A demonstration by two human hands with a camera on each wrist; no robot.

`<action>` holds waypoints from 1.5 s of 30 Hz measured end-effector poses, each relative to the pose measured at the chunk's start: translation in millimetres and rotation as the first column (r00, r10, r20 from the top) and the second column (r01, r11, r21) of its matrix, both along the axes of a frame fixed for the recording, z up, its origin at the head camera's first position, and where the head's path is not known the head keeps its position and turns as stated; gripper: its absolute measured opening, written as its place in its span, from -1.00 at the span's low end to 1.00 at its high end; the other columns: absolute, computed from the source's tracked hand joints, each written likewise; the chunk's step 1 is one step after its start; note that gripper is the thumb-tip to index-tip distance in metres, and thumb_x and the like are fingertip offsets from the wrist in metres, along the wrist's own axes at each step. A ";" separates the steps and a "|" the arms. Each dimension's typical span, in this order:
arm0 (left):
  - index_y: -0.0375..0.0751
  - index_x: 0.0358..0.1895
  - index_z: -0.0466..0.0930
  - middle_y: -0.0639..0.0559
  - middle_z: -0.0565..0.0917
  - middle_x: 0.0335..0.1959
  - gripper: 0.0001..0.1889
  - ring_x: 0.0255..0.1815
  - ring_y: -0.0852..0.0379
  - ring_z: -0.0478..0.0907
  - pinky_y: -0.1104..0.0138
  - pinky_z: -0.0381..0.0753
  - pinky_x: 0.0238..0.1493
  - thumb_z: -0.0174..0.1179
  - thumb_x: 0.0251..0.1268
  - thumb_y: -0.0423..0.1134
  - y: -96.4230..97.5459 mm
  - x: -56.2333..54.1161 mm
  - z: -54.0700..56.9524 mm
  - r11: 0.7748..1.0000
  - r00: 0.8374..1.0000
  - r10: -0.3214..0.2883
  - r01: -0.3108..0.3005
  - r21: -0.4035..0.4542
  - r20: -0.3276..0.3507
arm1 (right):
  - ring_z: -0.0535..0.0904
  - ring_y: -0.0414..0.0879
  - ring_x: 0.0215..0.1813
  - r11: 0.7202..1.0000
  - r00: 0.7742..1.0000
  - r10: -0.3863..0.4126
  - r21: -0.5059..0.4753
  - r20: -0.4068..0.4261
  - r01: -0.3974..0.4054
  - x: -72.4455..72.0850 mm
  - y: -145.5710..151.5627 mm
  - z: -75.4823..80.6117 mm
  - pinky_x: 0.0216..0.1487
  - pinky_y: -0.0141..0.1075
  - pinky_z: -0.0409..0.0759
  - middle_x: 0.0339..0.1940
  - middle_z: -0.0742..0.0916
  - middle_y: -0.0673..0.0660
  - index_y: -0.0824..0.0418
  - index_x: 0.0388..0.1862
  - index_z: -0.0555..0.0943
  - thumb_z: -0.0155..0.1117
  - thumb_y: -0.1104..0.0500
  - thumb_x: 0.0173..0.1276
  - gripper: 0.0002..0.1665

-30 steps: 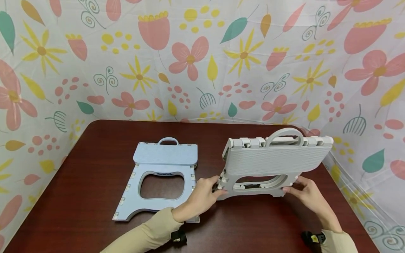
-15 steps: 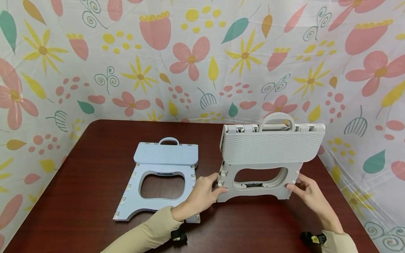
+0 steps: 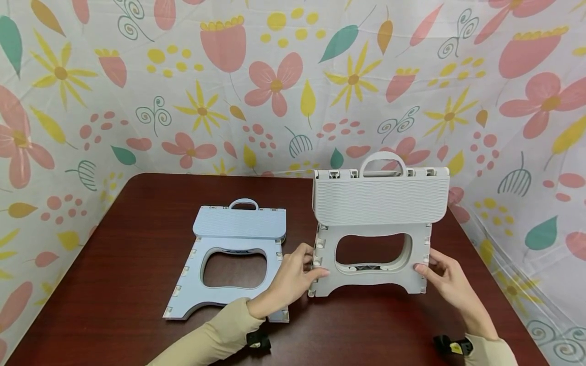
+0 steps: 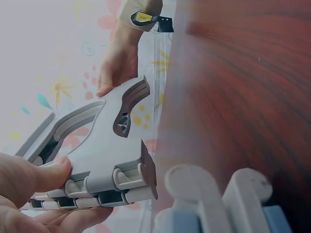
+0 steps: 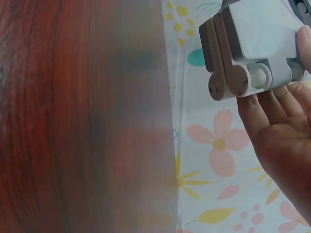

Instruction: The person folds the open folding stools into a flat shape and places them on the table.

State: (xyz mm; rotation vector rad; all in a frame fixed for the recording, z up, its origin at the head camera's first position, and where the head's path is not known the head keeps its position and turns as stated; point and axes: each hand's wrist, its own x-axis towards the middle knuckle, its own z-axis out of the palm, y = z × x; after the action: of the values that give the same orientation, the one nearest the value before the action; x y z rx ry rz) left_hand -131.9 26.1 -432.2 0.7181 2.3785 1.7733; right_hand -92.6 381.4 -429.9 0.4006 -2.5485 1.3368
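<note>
A light grey folding stool [image 3: 380,198], folded flat, stands upright with its handle at the top and its ridged panel facing me. My left hand [image 3: 293,274] grips its lower left side, thumb on the front face. On the opposite side, my right hand [image 3: 446,277] holds the lower right edge with the thumb in front and the fingers behind. Both wrist views show the stool's leg ends [image 5: 240,80] raised off the table. To the left, a pale blue folding stool [image 3: 240,223] lies folded on the table, partly covered by my left hand and forearm.
The dark red-brown table [image 3: 123,264] has a floral curtain [image 3: 293,101] behind it and at both sides. In the left wrist view, leg ends [image 4: 194,189] of the blue stool sit close beneath my left hand.
The grey stool's top has swung up and to the left, so the stool now stands straighter and faces me more squarely. Both hands keep their grip; the blue stool stays put.
</note>
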 end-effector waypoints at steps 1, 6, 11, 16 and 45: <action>-0.31 -0.15 0.46 -0.20 0.76 -0.24 -0.66 -0.45 0.30 0.64 0.53 0.53 -0.43 0.40 0.11 -0.26 0.2 0.0 -0.3 1.000 1.000 0.007 -0.007 0.009 0.014 | 0.62 -0.37 -0.38 1.000 1.000 -0.003 0.002 0.003 0.003 0.2 -0.8 0.4 -0.43 -0.42 0.51 -0.26 0.73 -0.33 0.35 0.06 0.55 0.19 0.55 0.24 -0.60; -0.35 -0.17 0.52 -0.23 0.76 -0.25 -0.67 -0.20 -0.03 0.74 0.53 0.60 -0.29 0.41 0.08 -0.28 0.8 -0.7 -1.0 0.999 0.999 0.020 -0.021 0.043 0.031 | 0.63 -0.35 -0.40 1.000 0.999 -0.023 0.006 0.032 0.022 0.8 -3.4 4.0 -0.46 -0.41 0.53 -0.28 0.72 -0.33 0.34 0.09 0.53 0.17 0.52 0.29 -0.61; -0.37 -0.10 0.59 -0.24 0.76 -0.24 -0.65 -0.21 -0.04 0.74 0.52 0.62 -0.27 0.41 0.09 -0.24 0.4 -3.0 -0.5 0.999 1.000 0.031 -0.031 0.029 -0.002 | 0.64 -0.35 -0.41 0.999 0.998 -0.036 0.014 0.055 0.035 0.1 -4.9 5.8 -0.47 -0.41 0.55 -0.26 0.72 -0.35 0.29 0.15 0.52 0.15 0.48 0.34 -0.59; -0.38 -0.02 0.61 -0.24 0.74 -0.15 -0.62 -0.15 -0.04 0.73 0.51 0.62 -0.21 0.37 0.14 -0.24 0.0 -4.2 -1.4 0.999 1.000 0.016 -0.015 0.035 -0.005 | 0.64 -0.35 -0.43 0.998 0.997 -0.055 0.013 0.054 0.054 -0.5 -6.7 4.7 -0.47 -0.42 0.56 -0.29 0.72 -0.35 0.33 0.10 0.53 0.15 0.46 0.35 -0.65; -0.32 -0.10 0.68 -0.13 0.77 -0.20 -0.69 -0.35 0.34 0.64 0.54 0.56 -0.30 0.33 0.20 -0.17 1.2 -6.0 -5.4 0.998 0.997 0.030 -0.034 -0.046 -0.073 | 0.66 -0.28 -0.47 0.996 0.987 -0.090 0.000 0.131 0.091 2.4 -11.0 0.5 -0.52 -0.34 0.61 -0.38 0.71 -0.31 0.43 0.04 0.52 0.13 0.35 0.42 -0.75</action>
State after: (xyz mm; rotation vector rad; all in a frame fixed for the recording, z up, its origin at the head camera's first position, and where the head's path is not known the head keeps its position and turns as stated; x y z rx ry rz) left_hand -137.9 27.3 -437.7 0.7548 2.4829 1.7257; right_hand -90.2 370.4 -429.4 0.1988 -2.6320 1.3795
